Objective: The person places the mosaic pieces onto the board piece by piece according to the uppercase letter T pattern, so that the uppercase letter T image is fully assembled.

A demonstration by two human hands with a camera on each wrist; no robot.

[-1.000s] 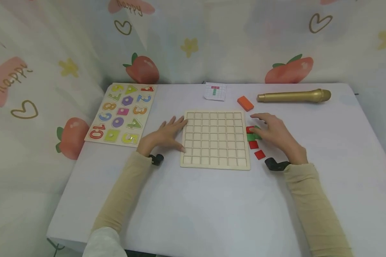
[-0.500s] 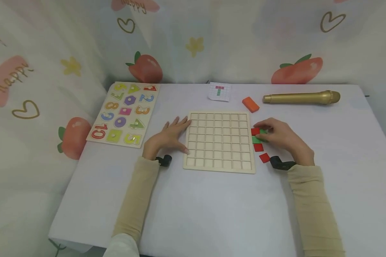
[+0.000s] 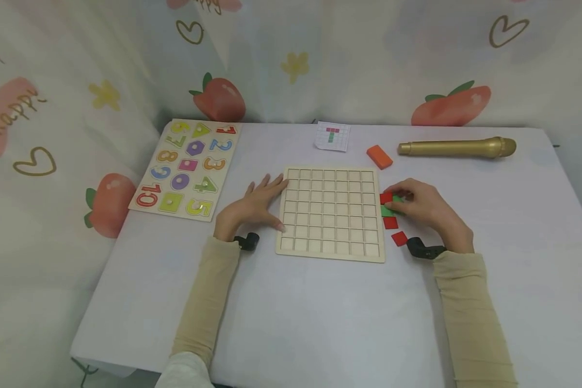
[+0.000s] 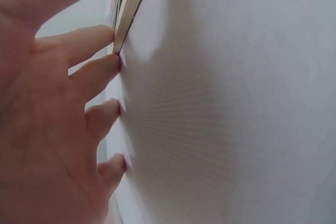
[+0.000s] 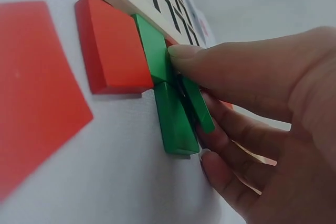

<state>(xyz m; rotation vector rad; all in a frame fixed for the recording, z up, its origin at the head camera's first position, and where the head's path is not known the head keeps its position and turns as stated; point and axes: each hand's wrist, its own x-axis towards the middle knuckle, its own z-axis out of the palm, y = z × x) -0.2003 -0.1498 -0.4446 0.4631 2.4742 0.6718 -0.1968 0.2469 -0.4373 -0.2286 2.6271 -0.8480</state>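
A pale wooden grid board (image 3: 330, 215) lies flat in the middle of the table. My left hand (image 3: 252, 210) rests at its left side, fingers spread, with thumb and index finger touching the edge. Beside the board's right edge my right hand (image 3: 424, 207) pinches a red square tile (image 3: 385, 199) between thumb and fingers. Green tiles (image 5: 176, 121) lie around and under these fingers, one of them tilted in the right wrist view; the thumb partly hides them. Nearer the front lie two more red tiles, one close to the board (image 3: 390, 222) and one turned askew (image 3: 399, 238).
A number-and-shape puzzle board (image 3: 186, 170) lies at the back left. Behind the grid board are a small pattern card (image 3: 332, 136) with a red and green T, an orange block (image 3: 380, 157) and a gold microphone (image 3: 456, 147). A patterned curtain (image 3: 349, 64) hangs behind the table.
My right hand's fingers have come together on the red tile beside the board. The left hand has stayed at the board's left edge. The head view has shifted slightly.
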